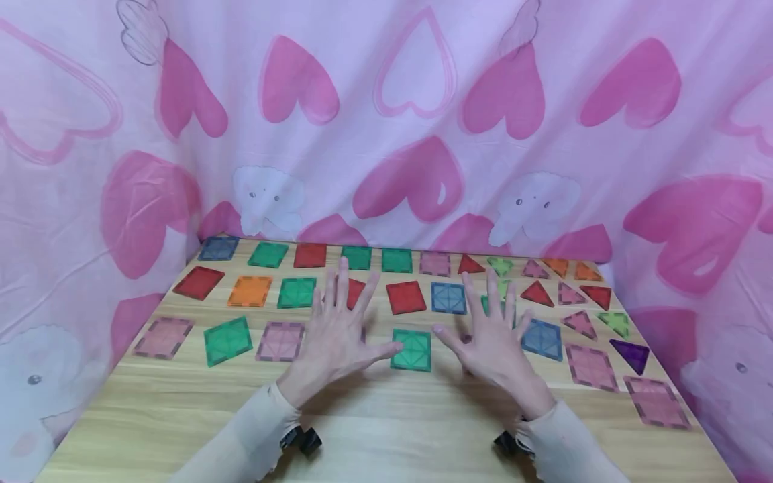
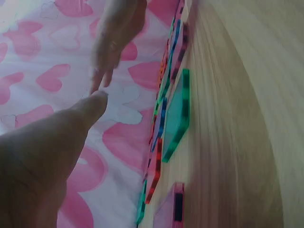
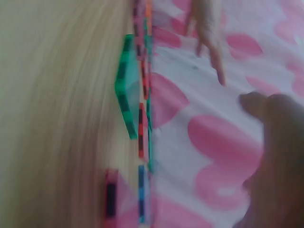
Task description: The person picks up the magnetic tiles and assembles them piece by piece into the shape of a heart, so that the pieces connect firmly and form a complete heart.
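Green square tile (image 1: 413, 351) lies between the empty, spread-fingered left hand (image 1: 335, 335) and right hand (image 1: 492, 343), held apart, nearer the left.

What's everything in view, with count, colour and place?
Squares: three, blue, back left, centre, right
Squares: six or more, green, left to centre
Squares: three or more, red, left to centre
Square: one, orange, left
Squares: five or more, pink, left, back, right
Triangles: three, red, right half
Triangles: two or more, light green, right half
Triangles: three, pink, right
Triangles: two, orange, back right
Triangle: one, purple, right
Covered tiles: uncounted, red, green, middle row
Table: one, wooden, below
Cloth: uncounted, pink patterned, around table
Wrist devices: two, black, front
Sleeves: two, pale, front
Left hand, right hand: one each, spread above table
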A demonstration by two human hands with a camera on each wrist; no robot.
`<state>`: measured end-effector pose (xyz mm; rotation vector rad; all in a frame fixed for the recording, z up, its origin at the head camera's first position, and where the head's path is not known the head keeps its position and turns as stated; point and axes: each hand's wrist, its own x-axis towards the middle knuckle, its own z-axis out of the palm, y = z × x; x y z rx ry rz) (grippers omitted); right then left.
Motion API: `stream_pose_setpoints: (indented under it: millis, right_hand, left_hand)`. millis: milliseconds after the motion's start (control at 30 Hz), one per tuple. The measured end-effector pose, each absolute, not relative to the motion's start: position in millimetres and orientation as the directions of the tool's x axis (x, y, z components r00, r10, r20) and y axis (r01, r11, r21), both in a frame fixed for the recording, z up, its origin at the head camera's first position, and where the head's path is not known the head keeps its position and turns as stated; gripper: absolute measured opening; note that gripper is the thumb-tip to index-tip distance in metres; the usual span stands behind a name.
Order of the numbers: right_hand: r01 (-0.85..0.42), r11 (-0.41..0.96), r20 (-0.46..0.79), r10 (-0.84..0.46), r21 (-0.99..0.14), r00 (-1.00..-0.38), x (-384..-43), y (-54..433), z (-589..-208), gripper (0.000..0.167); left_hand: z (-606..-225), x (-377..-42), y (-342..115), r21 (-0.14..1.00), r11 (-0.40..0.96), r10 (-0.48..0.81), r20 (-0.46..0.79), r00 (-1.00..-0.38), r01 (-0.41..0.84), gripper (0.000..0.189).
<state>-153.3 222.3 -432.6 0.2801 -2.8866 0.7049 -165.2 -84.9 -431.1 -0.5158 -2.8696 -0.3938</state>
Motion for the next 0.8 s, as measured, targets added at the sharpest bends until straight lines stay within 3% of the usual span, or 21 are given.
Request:
stream_pose_setpoints:
  millis: [167, 267, 467, 667, 800]
  right_hand:
    - [-0.314, 0.626, 0.244, -0.199, -0.714, -0.949, -147, 263, -441, 0.095]
    - [-0.296, 0.551, 0.222, -0.198, -0.781, -0.955, -139, 284, -449, 0.093]
    - [-0.266, 0.645, 0.143, -0.237, -0.716, -0.961, -129, 308, -458, 0.085]
    - [-0.313, 0.732, 0.100, -0.320, -0.605, -0.942, -124, 316, -470, 0.078]
    - [-0.311, 0.718, 0.065, -0.349, -0.623, -0.935, -124, 316, -473, 0.073]
  left_hand:
    - [-429, -166, -81, 0.348, 0.793, 0.447, 0.226, -0.865, 0.501, 0.126]
    - [-429, -167, -77, 0.394, 0.752, 0.501, 0.180, -0.846, 0.529, 0.110]
    - [-437, -169, -62, 0.438, 0.719, 0.559, 0.096, -0.823, 0.539, 0.078]
    - [-447, -169, -51, 0.460, 0.688, 0.607, 0.061, -0.793, 0.562, 0.074]
    - [-451, -167, -51, 0.468, 0.674, 0.627, 0.048, -0.778, 0.572, 0.075]
